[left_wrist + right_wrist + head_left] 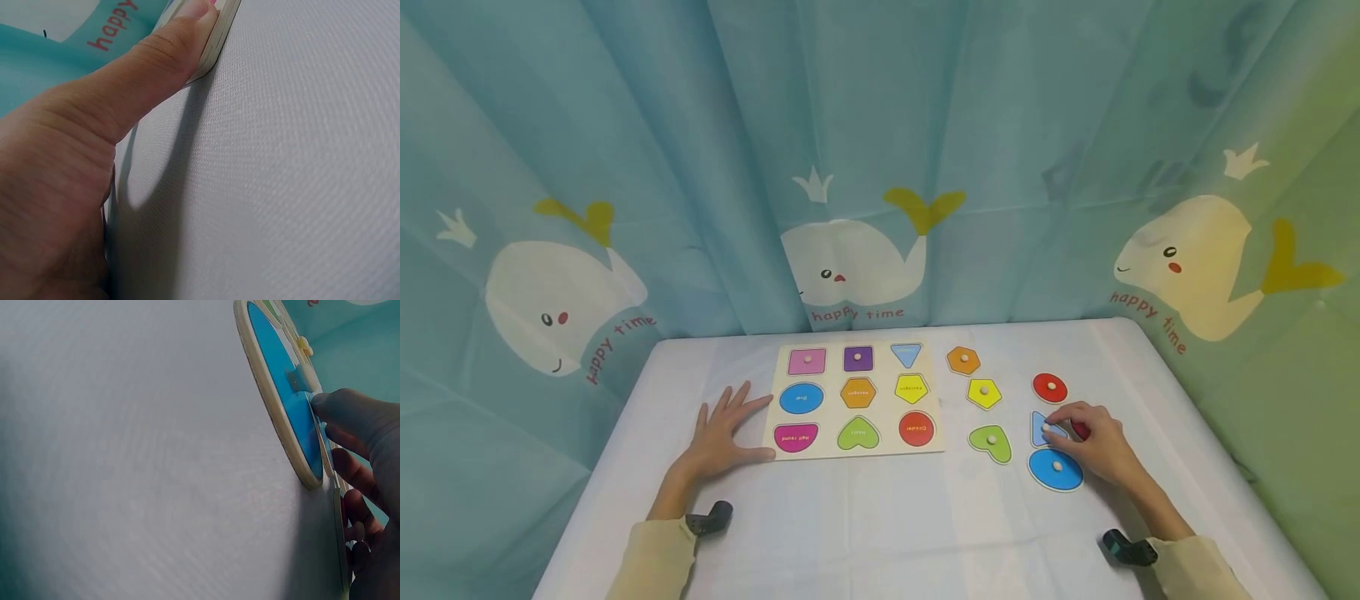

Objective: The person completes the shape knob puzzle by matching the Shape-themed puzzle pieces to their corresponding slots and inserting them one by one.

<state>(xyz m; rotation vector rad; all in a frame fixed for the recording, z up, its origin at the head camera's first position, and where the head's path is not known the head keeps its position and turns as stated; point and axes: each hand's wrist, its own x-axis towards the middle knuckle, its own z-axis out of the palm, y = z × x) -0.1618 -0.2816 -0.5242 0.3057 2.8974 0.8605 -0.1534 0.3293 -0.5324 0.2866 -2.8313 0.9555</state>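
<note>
A cream shape-puzzle board (887,450) lies on the table. Its rectangle piece (797,365) and purple square piece (850,365), both knobbed, sit in their slots; the other slots show printed shapes. My left hand (718,442) rests at the board's left edge with fingers spread, the thumb (169,47) on its near corner. With thumb and index finger, my right hand (1101,442) pinches the knob of the light blue triangle piece (1037,432). Directly in front of that lies the blue oval piece (1045,475). A red piece (1081,429) is mostly hidden beneath the right hand.
Between board and right hand lie an orange hexagon piece (955,363), a yellow pentagon piece (977,402) and a green heart piece (997,452). Farther back is a red circle piece (1043,395). A whale-print curtain (865,125) hangs behind the white-covered table (887,533).
</note>
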